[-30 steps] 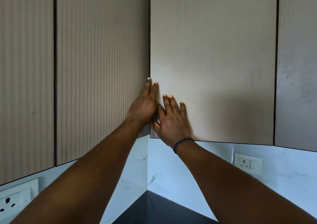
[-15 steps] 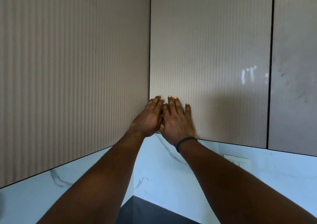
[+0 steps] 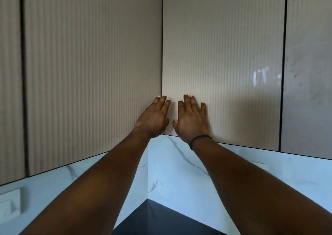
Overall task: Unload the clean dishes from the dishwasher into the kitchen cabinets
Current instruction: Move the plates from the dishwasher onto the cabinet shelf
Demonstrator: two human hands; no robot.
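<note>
At the inside corner of the upper kitchen cabinets, seen from the head camera, two bare hands rest flat against ribbed beige doors. The left hand (image 3: 154, 118) lies on the lower right edge of the left corner door (image 3: 93, 72), fingers straight and together, holding nothing. The right hand (image 3: 192, 119), with a dark band (image 3: 199, 139) at the wrist, is spread flat on the lower left part of the right corner door (image 3: 222, 58), also empty.

One second ago the right corner door stood slightly ajar, its edge proud of the corner; now both doors sit flush and the seam between them is a thin straight line. Half a second ago the hands were touching; now a narrow gap separates them. That suggests the corner cabinet has just been pushed shut, so this storing step looks finished.

No dishes and no dishwasher appear in view; they must lie outside the frame.

Below the doors runs a white marble-look backsplash (image 3: 179, 171) and a dark countertop corner (image 3: 152, 220). A wall socket (image 3: 9, 201) sits at the far left. Another door (image 3: 309, 63) lies to the right. Nothing blocks the hands from pulling back.
</note>
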